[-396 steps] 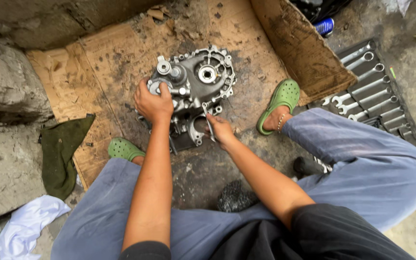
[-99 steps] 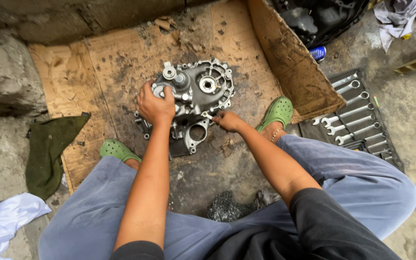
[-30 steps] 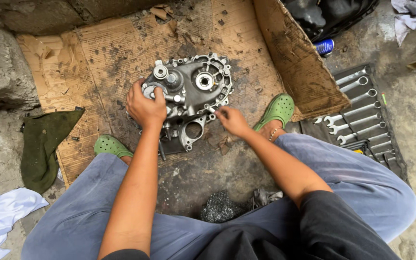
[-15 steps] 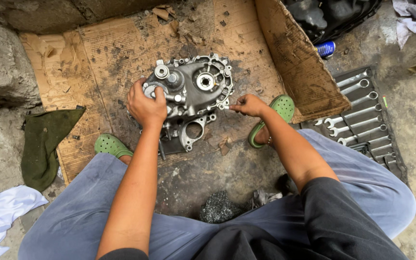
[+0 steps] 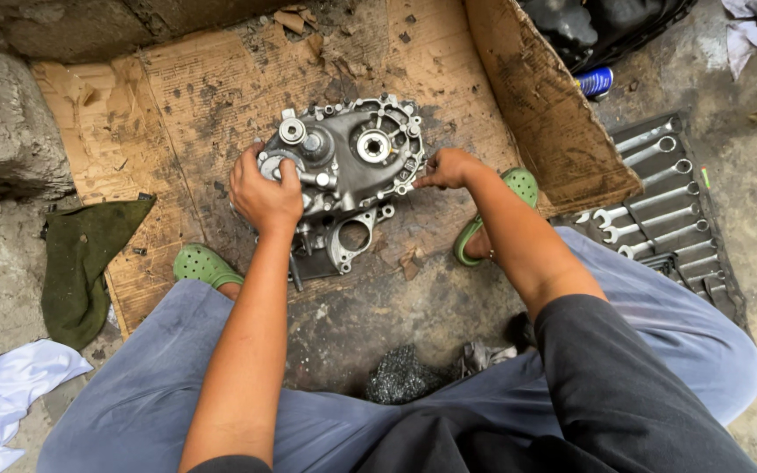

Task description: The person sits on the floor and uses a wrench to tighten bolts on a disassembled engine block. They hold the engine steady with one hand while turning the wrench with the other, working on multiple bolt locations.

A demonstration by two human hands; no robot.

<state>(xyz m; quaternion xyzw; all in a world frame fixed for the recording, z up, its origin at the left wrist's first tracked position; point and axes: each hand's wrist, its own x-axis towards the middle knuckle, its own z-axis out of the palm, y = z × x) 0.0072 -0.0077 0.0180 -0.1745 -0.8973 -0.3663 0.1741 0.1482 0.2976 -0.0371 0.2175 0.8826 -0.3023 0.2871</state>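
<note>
A grey metal engine casing (image 5: 352, 180) with round bearing holes lies on oily flattened cardboard (image 5: 221, 96) between my feet. My left hand (image 5: 265, 188) rests on its left side, fingers curled over a round boss, gripping the casing. At the casing's right edge, my right hand (image 5: 446, 168) has its fingers pinched on the rim. I cannot tell whether a small part is between those fingers.
A roll of several wrenches (image 5: 668, 210) lies open at the right. A green rag (image 5: 89, 263) and a white cloth (image 5: 2, 403) are at the left, beside rough concrete (image 5: 2, 114). The cardboard flap (image 5: 545, 105) stands up at the right. Green clogs (image 5: 203, 263) are on my feet.
My right hand moved from the casing's lower front edge up to its right rim. The left hand stayed on the casing's left side.
</note>
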